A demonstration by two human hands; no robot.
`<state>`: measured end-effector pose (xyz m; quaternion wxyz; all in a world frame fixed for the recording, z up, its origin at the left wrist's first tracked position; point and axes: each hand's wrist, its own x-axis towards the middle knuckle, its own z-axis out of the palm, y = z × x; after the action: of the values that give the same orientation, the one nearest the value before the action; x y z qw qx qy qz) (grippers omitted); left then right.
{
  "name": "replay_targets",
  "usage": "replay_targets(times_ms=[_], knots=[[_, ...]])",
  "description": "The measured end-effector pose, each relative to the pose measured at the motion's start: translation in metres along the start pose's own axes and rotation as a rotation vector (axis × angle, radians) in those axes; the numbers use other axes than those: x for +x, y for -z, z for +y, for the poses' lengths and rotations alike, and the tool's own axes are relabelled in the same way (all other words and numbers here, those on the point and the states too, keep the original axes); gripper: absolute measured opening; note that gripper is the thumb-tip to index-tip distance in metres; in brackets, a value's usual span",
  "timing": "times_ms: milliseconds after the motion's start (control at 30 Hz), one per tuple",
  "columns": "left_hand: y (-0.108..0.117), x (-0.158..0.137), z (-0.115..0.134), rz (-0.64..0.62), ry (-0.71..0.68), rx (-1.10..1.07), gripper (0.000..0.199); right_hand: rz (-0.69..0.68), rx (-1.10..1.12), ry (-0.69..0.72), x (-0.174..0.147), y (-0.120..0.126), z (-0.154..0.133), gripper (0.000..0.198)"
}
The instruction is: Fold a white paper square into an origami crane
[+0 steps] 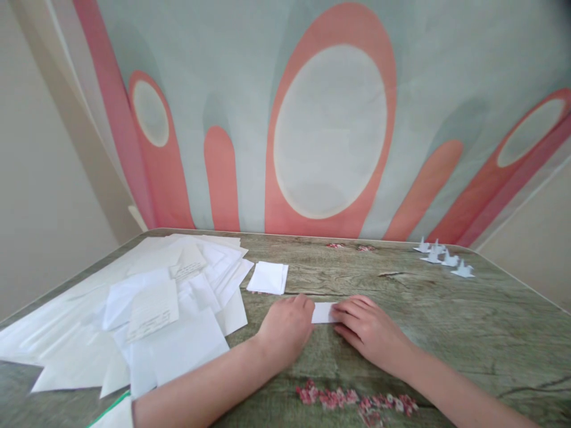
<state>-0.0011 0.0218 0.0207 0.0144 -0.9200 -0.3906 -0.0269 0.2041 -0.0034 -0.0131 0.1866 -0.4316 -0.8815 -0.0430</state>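
A small white piece of folded paper point(323, 312) lies on the wood-grain table between my two hands. My left hand point(289, 324) is closed at its left end, with the fingers curled and the fingertips hidden. Over the right end bend the fingers of my right hand point(366, 328), thumb below and fingertips pressing the paper. Just beyond my left hand sits a small stack of white paper squares point(268, 278).
A large spread of loose white sheets point(178, 321), some with writing, covers the left of the table point(446, 321). Several folded paper cranes point(446, 258) stand at the far right. Pink flower patterns point(332, 397) mark the near surface. A patterned backdrop point(250, 178) rises behind the table.
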Motion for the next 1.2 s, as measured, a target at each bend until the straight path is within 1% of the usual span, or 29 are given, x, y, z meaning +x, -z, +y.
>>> replay_targets(times_ms=[33, 100, 167, 267, 367, 467, 567, 667, 767, 800, 867, 933, 967, 1000, 1067, 1133, 1200], knots=[[-0.002, 0.002, -0.004, 0.040, 0.010, -0.036, 0.023, 0.014, -0.009, 0.022, 0.000, -0.001, 0.002, 0.016], [-0.007, 0.007, -0.013, 0.086, -0.054, -0.096, 0.029, 0.034, -0.042, 0.079, 0.001, -0.005, 0.005, 0.016], [-0.013, 0.010, -0.020, 0.090, -0.148, -0.106, 0.024, 0.050, -0.082, 0.138, 0.000, -0.008, 0.008, 0.017], [-0.018, 0.011, -0.023, 0.090, -0.258, -0.025, 0.018, 0.075, -0.132, 0.193, -0.002, -0.011, 0.010, 0.019], [-0.019, 0.009, -0.021, 0.085, -0.340, 0.081, 0.014, 0.119, -0.153, 0.221, -0.003, -0.012, 0.009, 0.021], [-0.017, 0.007, -0.019, 0.092, -0.367, 0.135, 0.016, 0.130, -0.144, 0.204, -0.003, -0.011, 0.006, 0.025], [-0.015, 0.007, -0.021, 0.112, -0.320, 0.078, 0.019, 0.113, -0.097, 0.153, -0.002, -0.006, 0.002, 0.025], [-0.015, 0.008, -0.026, 0.207, -0.223, -0.116, 0.021, 0.150, -0.013, 0.058, -0.002, -0.004, 0.002, 0.024], [-0.020, 0.010, -0.027, 0.298, -0.104, -0.428, 0.019, 0.234, 0.128, -0.116, -0.004, -0.006, 0.005, 0.023], [-0.023, 0.012, -0.025, 0.308, -0.052, -0.553, 0.019, 0.252, 0.213, -0.198, -0.004, -0.007, 0.006, 0.022], [-0.030, 0.015, -0.023, 0.299, 0.065, -0.830, 0.020, 0.243, 0.457, -0.375, -0.004, -0.011, 0.006, 0.024], [-0.037, 0.018, -0.020, 0.245, 0.155, -1.125, 0.025, 0.195, 0.743, -0.519, -0.003, -0.013, 0.006, 0.030], [-0.040, 0.020, -0.019, 0.217, 0.190, -1.253, 0.029, 0.173, 0.866, -0.565, -0.002, -0.013, 0.005, 0.032], [-0.042, 0.022, -0.019, 0.198, 0.209, -1.354, 0.032, 0.159, 0.960, -0.593, -0.001, -0.013, 0.005, 0.035], [-0.045, 0.024, -0.019, 0.184, 0.228, -1.480, 0.036, 0.151, 1.056, -0.616, 0.001, -0.013, 0.004, 0.038], [-0.046, 0.025, -0.020, 0.186, 0.227, -1.524, 0.038, 0.154, 1.076, -0.626, 0.002, -0.011, 0.004, 0.039], [-0.046, 0.025, -0.020, 0.183, 0.224, -1.521, 0.038, 0.152, 1.076, -0.635, 0.002, -0.010, 0.004, 0.038]])
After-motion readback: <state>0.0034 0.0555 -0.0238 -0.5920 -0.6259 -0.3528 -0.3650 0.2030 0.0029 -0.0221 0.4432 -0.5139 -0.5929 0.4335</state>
